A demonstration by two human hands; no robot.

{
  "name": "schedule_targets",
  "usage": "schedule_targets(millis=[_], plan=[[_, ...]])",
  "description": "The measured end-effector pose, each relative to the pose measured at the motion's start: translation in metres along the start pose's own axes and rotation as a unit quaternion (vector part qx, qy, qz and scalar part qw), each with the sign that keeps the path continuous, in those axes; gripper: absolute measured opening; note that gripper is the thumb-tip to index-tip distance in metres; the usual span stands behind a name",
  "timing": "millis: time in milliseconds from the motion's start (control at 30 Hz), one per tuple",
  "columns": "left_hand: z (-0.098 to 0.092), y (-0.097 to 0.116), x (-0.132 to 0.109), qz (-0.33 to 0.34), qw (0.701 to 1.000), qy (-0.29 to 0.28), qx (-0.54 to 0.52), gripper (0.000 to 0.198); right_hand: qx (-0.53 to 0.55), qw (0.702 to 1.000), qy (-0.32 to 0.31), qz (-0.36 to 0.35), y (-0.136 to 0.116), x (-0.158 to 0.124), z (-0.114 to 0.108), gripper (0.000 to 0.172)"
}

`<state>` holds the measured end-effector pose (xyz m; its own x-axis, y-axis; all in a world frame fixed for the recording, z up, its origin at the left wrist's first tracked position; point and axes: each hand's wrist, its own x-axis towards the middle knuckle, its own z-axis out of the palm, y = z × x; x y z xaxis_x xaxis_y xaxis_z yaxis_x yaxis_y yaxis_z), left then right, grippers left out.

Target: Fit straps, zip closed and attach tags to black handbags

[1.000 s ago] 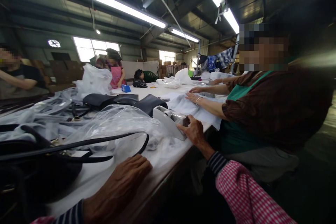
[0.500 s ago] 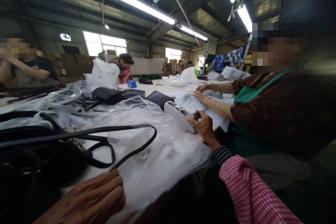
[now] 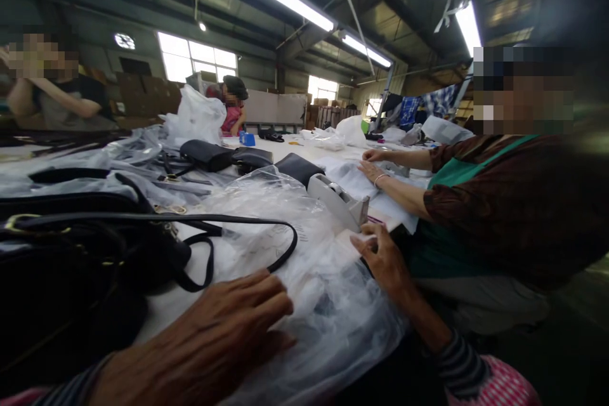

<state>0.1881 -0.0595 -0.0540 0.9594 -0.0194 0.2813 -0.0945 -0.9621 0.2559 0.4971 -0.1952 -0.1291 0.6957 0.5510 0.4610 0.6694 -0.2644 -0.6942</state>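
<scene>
Head view: left hand (image 3: 223, 336) flat, fingers spread on plastic bag (image 3: 328, 311); right hand (image 3: 380, 257) open (beside tape dispenser (image 3: 339, 200)).

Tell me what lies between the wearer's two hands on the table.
In the head view, crumpled clear plastic bag fills the stretch between the left hand and the right hand; both hands rest on it, with nothing else between them.

Clear plastic bags (image 3: 304, 279) cover the near table edge. A black handbag (image 3: 71, 254) and its looping strap (image 3: 247, 222) block the left. A tape dispenser (image 3: 339, 198) stands just beyond the right hand (image 3: 383, 260) (a co-worker's arms (image 3: 394, 187) close off the right).
</scene>
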Motion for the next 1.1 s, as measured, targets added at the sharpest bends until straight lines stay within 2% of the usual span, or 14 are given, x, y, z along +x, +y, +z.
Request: schedule_targets(millis=[67,167,233,300,400,500,600,700,767,833,900,933,1000,1100], plan=[[0.01,0.001,0.027,-0.01,1.0,-0.025,0.011,0.027,-0.021,0.998,-0.062,0.025,-0.008,-0.024,-0.001,0.05],[0.033,-0.012,0.059,-0.071,0.995,-0.029,0.064,0.035,0.0,0.995,-0.094,0.044,-0.019,-0.04,-0.002,0.052],[0.043,-0.028,0.072,-0.104,0.99,-0.044,0.08,0.024,0.061,0.989,-0.116,0.061,-0.024,-0.041,-0.004,0.047],[0.044,-0.045,0.078,-0.128,0.988,-0.051,0.065,0.008,0.127,0.98,-0.135,0.075,-0.029,-0.04,-0.007,0.039],[0.032,-0.066,0.076,-0.177,0.984,0.002,0.005,0.021,0.203,0.965,-0.133,0.094,-0.033,-0.039,-0.01,0.033],[0.017,-0.075,0.066,-0.209,0.976,0.043,-0.052,0.03,0.235,0.957,-0.133,0.111,-0.033,-0.039,-0.01,0.033],[0.015,-0.068,0.055,-0.172,0.98,0.025,-0.092,0.037,0.191,0.962,-0.171,0.094,-0.033,-0.039,-0.008,0.035],[0.026,-0.056,0.047,-0.104,0.991,-0.011,-0.08,0.039,0.083,0.975,-0.2,0.046,-0.04,-0.044,-0.013,0.044],[0.037,-0.052,0.044,-0.101,0.993,-0.027,-0.051,0.034,0.023,0.976,-0.215,0.012,-0.047,-0.048,-0.017,0.047],[0.045,-0.052,0.044,-0.121,0.992,-0.027,-0.038,0.025,-0.007,0.972,-0.236,-0.018,-0.054,-0.051,-0.02,0.036],[0.048,-0.056,0.044,-0.132,0.99,-0.019,-0.045,0.022,-0.015,0.969,-0.245,-0.037,-0.059,-0.053,-0.019,0.012],[0.047,-0.057,0.045,-0.135,0.989,-0.01,-0.053,0.021,-0.015,0.97,-0.24,-0.044,-0.061,-0.054,-0.017,0.006],[0.039,-0.058,0.047,-0.14,0.988,0.015,-0.069,0.022,-0.013,0.977,-0.204,-0.06,-0.065,-0.054,-0.013,0.017],[0.018,-0.054,0.051,-0.152,0.981,0.061,-0.1,0.028,-0.021,0.988,-0.108,-0.11,-0.074,-0.052,-0.01,0.021]])
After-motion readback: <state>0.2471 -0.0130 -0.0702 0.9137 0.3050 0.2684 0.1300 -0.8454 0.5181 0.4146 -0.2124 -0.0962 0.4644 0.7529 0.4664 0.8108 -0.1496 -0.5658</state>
